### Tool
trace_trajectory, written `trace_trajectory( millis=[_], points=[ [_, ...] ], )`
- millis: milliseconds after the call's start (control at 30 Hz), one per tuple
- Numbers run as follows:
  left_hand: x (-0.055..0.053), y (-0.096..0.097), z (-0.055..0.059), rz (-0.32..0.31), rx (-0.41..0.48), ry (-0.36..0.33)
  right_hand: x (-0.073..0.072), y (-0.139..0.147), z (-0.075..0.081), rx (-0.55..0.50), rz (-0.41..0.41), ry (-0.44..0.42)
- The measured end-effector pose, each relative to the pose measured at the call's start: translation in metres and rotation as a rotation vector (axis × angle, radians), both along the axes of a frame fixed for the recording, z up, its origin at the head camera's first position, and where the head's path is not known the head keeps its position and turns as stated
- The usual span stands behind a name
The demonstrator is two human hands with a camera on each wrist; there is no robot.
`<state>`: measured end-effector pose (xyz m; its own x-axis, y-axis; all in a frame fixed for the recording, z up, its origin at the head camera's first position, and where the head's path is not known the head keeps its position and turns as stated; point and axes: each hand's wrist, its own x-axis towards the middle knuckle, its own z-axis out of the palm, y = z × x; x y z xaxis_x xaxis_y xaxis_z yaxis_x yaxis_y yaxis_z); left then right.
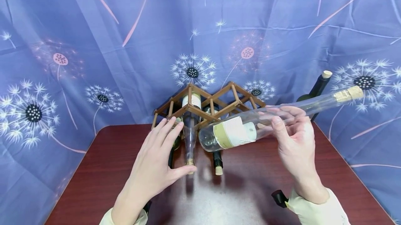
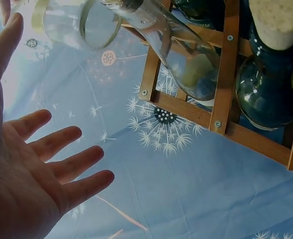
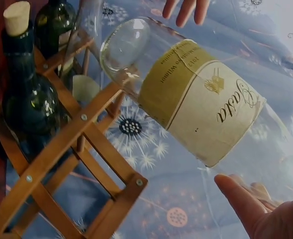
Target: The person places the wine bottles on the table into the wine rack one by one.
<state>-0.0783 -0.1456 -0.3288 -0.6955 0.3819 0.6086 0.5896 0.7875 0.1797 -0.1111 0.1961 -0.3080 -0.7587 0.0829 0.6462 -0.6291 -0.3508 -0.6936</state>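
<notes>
My right hand grips a clear glass wine bottle around its body. The bottle is tilted, its cork up to the right and its base toward the wooden folding rack. A cream and olive label shows on its side. My left hand has its fingers straight and spread, holding nothing, beside another clear corked bottle lying in the rack, neck toward me. In the head view the left thumb overlaps that cork; whether they touch I cannot tell. A dark corked bottle also lies in the rack.
The rack stands at the back of a red-brown table. A dark corked bottle stands tilted at the back right, partly behind the held bottle. A patterned blue cloth hangs behind the table. A small black object is at my right cuff.
</notes>
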Motion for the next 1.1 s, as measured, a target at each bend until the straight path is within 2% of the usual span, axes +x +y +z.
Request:
trace_trajectory(
  millis=[167,400,667,1100],
  points=[
    [-0.002,0.004,0.0,-0.014,0.003,0.019,-0.002,-0.007,-0.002,-0.012,0.018,0.007],
    [-0.008,0.012,0.0,-0.044,0.006,0.061,-0.002,-0.018,-0.001,-0.018,-0.029,-0.081],
    [-0.014,0.017,0.001,-0.075,0.01,0.116,-0.005,-0.031,-0.006,-0.142,0.07,-0.056],
    [-0.018,0.019,0.0,-0.096,0.009,0.148,-0.005,-0.05,-0.018,-0.215,0.113,-0.09]
  ],
)
